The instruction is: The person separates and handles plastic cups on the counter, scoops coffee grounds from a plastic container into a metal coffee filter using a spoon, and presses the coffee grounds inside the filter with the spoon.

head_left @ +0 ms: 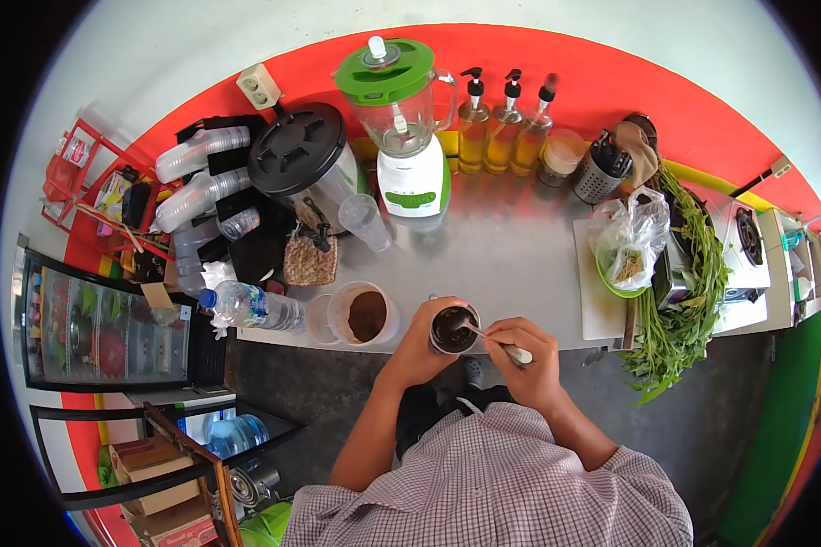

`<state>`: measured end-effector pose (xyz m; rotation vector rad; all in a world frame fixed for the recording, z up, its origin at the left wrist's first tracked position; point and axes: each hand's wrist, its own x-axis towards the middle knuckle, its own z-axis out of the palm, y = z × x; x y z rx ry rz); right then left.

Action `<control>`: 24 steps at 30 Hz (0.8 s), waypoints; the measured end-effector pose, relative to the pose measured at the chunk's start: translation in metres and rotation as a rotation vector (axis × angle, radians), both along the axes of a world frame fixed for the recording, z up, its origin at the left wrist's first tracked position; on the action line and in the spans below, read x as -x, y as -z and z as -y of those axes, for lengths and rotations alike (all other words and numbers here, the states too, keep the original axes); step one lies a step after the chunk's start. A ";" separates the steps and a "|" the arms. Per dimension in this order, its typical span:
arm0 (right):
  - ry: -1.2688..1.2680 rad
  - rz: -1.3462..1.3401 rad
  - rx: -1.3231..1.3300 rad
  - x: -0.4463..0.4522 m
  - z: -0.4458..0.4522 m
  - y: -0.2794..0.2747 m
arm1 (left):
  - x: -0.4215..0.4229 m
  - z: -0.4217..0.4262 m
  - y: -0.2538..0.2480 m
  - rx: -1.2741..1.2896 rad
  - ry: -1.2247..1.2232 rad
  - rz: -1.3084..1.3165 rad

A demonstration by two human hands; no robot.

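Note:
My left hand (pixel 420 344) is wrapped around a small cup (pixel 435 339) at the front edge of the steel counter. Inside the cup is a dark brown mixture (pixel 451 325). A spoon (pixel 514 352) with a pale handle is pinched in my right hand (pixel 531 356), and its other end dips into the mixture. Left of the cup stands an open tub (pixel 391 324) of brown powder (pixel 368 314), with a round lid (pixel 318 319) beside it. Behind them, a clear plastic cup (pixel 365 221) leans on the counter.
A green-lidded blender (pixel 410 173) stands at the back beside several pump bottles (pixel 501 137). To the left are a large black-lidded container (pixel 296 150), stacked plastic cups (pixel 205 150) and a water bottle (pixel 263 307). Leafy greens (pixel 689 301) and a plastic bag (pixel 631 232) lie on the right.

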<state>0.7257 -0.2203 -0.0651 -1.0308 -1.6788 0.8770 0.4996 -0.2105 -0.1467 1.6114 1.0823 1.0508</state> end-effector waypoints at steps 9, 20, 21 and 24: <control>0.151 -0.496 0.226 0.018 0.003 0.042 | -0.008 0.002 -0.001 0.008 0.005 -0.073; -0.196 -0.249 0.284 0.002 0.001 0.023 | -0.006 0.002 -0.007 -0.004 0.025 -0.068; -0.211 -0.241 0.289 -0.001 -0.005 0.020 | -0.006 0.004 -0.008 0.016 0.005 -0.073; -0.213 -0.281 0.491 -0.013 -0.022 0.018 | -0.010 0.005 -0.006 0.069 -0.023 -0.043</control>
